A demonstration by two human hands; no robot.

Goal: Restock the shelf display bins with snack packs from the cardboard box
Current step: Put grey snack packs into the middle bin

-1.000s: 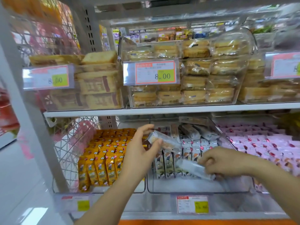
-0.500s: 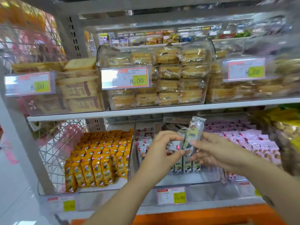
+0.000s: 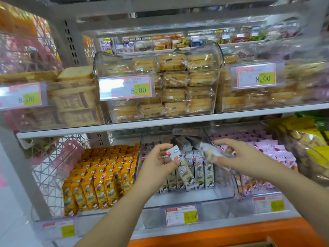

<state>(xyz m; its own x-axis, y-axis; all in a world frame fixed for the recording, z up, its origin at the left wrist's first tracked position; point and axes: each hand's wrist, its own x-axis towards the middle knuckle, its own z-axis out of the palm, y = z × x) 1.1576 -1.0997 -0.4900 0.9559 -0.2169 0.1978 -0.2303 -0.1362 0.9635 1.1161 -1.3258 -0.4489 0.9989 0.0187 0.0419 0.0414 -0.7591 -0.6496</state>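
Observation:
My left hand (image 3: 161,160) pinches a grey-white snack pack (image 3: 185,172) that hangs tilted over the middle clear bin (image 3: 187,197) on the lower shelf. A row of the same packs (image 3: 203,172) stands upright in that bin. My right hand (image 3: 236,155) grips a second, blurred snack pack (image 3: 211,152) just above the bin's right half. The two hands are a short way apart. The cardboard box shows only as a brown corner (image 3: 256,244) at the bottom edge.
Orange packs (image 3: 99,177) fill the bin to the left and pink packs (image 3: 270,154) the bin to the right. Clear bins of cakes (image 3: 174,86) with price tags (image 3: 132,89) sit on the shelf above. A wire rack (image 3: 51,168) stands at far left.
The hands were together on one upright pack; now they have moved apart, each holding a pack, and lowered toward the middle bin. The view has shifted slightly.

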